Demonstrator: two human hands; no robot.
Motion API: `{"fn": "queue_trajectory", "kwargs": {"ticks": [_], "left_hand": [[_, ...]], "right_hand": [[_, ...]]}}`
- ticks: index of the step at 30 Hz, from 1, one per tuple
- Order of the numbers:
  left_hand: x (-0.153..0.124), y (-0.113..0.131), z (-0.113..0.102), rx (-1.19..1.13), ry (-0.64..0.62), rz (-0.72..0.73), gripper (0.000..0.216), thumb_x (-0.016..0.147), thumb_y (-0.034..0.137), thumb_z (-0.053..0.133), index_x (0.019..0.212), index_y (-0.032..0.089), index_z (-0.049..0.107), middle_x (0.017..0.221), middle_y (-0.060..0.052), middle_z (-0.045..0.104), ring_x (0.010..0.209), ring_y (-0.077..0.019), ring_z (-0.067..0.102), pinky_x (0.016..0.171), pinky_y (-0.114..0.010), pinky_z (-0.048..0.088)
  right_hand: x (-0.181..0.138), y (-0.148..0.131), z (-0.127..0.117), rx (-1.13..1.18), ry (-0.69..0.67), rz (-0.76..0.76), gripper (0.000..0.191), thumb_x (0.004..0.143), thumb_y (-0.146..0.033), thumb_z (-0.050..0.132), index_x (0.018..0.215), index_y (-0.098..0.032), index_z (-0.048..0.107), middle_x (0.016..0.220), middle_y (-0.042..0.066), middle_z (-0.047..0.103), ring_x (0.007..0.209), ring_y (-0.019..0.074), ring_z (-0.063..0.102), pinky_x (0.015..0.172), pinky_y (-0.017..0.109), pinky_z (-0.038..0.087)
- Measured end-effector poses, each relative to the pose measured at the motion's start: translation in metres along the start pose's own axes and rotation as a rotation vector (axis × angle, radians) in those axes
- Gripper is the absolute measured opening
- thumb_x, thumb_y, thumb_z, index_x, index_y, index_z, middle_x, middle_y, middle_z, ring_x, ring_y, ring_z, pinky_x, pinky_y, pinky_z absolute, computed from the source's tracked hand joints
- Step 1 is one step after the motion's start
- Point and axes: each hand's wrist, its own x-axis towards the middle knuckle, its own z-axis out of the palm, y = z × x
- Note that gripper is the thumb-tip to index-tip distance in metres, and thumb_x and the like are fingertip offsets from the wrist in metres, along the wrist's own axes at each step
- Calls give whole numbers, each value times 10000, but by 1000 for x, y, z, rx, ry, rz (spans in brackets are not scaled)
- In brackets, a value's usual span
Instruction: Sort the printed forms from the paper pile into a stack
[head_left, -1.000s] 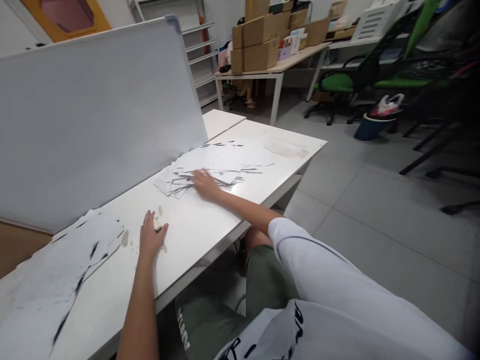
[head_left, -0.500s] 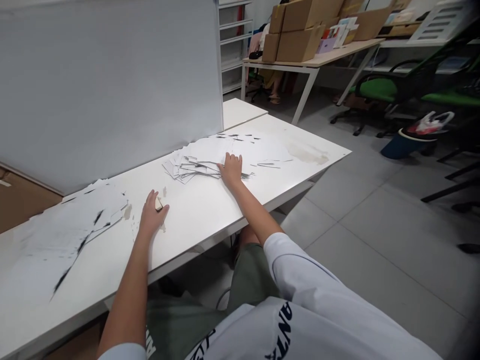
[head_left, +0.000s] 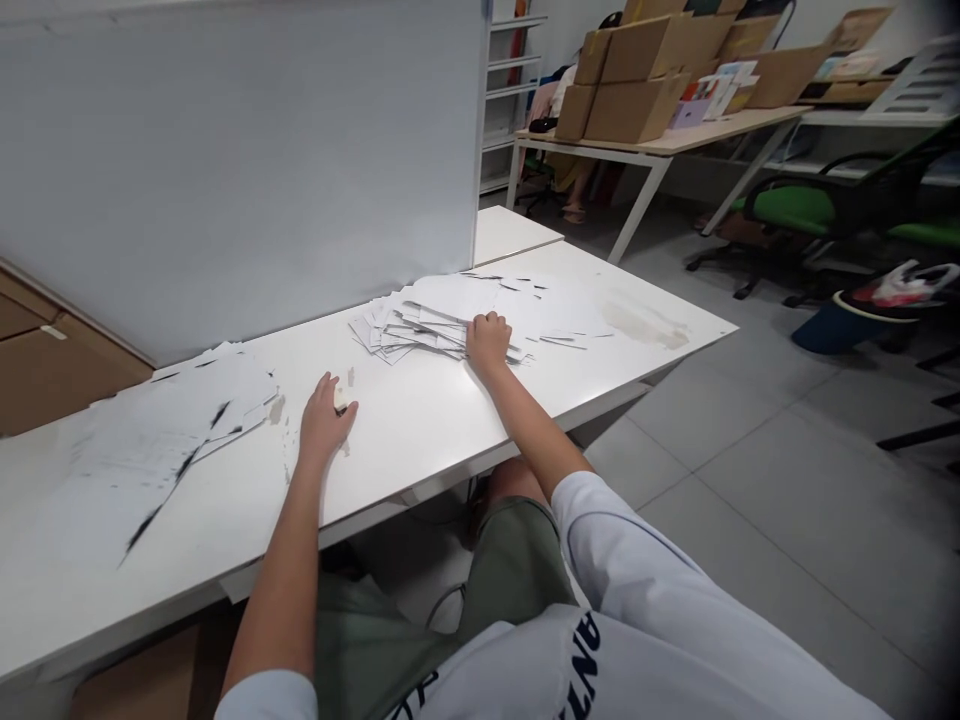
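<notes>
Half a second ago your right hand (head_left: 488, 338) lay with its fingers spread flat on the loose heap of white sheets (head_left: 442, 305). Now those fingers are curled under, nearly into a fist, with the knuckles up. The hand sits on the near side of the heap, towards the desk's (head_left: 420, 430) far right corner. I cannot tell whether a sheet is caught inside the closed fingers. The right arm reaches out almost straight from the white sleeve, with the forearm crossing the desk's near edge. Your left hand (head_left: 324, 422) has not shifted. It rests palm down on the bare middle of the desk, fingers together and slightly bent, with the thumb lying against a small pale scrap (head_left: 340, 400). Whether the thumb pinches the scrap or only touches it is not clear. The left forearm runs straight back over the near edge. The heap itself lies where it did, fanned out along the foot of the grey partition (head_left: 247, 170) that stands on the desk's far edge. A second spread of white sheets with dark marks (head_left: 180, 425) lies towards the left end of the desk, well apart from the right hand and just left of the left hand.
</notes>
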Motion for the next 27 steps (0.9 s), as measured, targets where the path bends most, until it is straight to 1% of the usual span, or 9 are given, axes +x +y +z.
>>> {"fn": "queue_trajectory", "kwargs": {"ticks": [2, 4, 8, 10, 12, 18, 21, 24, 27], "left_hand": [[0, 0, -1, 7, -9, -1, 591, 867, 399, 550, 1415, 196, 465, 1588, -106, 364, 1410, -338, 413, 1163, -511, 368], [0, 0, -1, 18, -18, -3, 595, 864, 385, 553, 1417, 188, 459, 1586, -115, 364, 1416, -337, 406, 1168, -506, 361], [-3, 3, -2, 29, -25, 1, 585, 873, 376, 545, 1419, 185, 453, 1586, -115, 364, 1423, -325, 400, 1173, -491, 354], [-4, 4, -2, 26, -28, 3, 579, 879, 380, 540, 1418, 188, 454, 1585, -107, 369, 1426, -316, 398, 1175, -480, 352], [-4, 4, -2, 23, -31, 2, 578, 878, 379, 543, 1416, 187, 457, 1584, -105, 371, 1425, -313, 398, 1176, -474, 351], [-2, 0, 2, 6, -26, 3, 593, 872, 380, 550, 1423, 183, 457, 1590, -99, 363, 1417, -326, 403, 1171, -489, 348], [-2, -1, 3, -4, -24, -1, 594, 876, 386, 550, 1430, 194, 453, 1593, -93, 357, 1426, -327, 391, 1175, -489, 345], [-2, -1, 3, -13, -14, -4, 584, 877, 390, 557, 1427, 223, 455, 1593, -83, 358, 1428, -326, 389, 1176, -491, 347], [-2, -2, 2, -19, -3, 2, 569, 877, 382, 557, 1417, 232, 462, 1582, -86, 375, 1430, -320, 390, 1182, -487, 344]], "right_hand": [[8, -9, 4, -19, 11, -123, 365, 952, -221, 363, 1198, -85, 597, 1255, 228, 577, 1172, 336, 468, 1008, 475, 335], [18, -21, 13, -3, -33, -223, 448, 936, -236, 390, 1333, -66, 508, 1391, 239, 510, 1293, 336, 406, 1084, 498, 283], [31, -37, 35, 38, -199, -192, 711, 941, -486, 413, 1485, -36, 331, 1574, 236, 315, 1451, 354, 254, 1162, 541, 202], [31, -38, 41, 42, -219, -183, 763, 931, -549, 423, 1493, -43, 324, 1590, 227, 293, 1467, 354, 237, 1182, 544, 162], [29, -35, 42, 54, -203, -188, 741, 942, -541, 414, 1493, -53, 330, 1581, 218, 320, 1461, 340, 261, 1188, 526, 158], [28, -31, 32, 123, -114, -153, 678, 950, -483, 419, 1451, -30, 372, 1360, 236, 567, 1271, 332, 481, 1085, 452, 327], [31, -31, 28, 123, -82, -151, 542, 950, -362, 428, 1396, -55, 449, 1230, 214, 644, 1163, 334, 540, 1005, 441, 377], [33, -30, 22, 75, -93, -175, 367, 951, -246, 390, 1212, -110, 609, 1066, 179, 697, 1037, 319, 586, 905, 407, 405], [32, -31, 13, 38, -152, -179, 341, 954, -215, 364, 990, -163, 699, 958, 142, 713, 914, 285, 607, 788, 353, 405]]}}
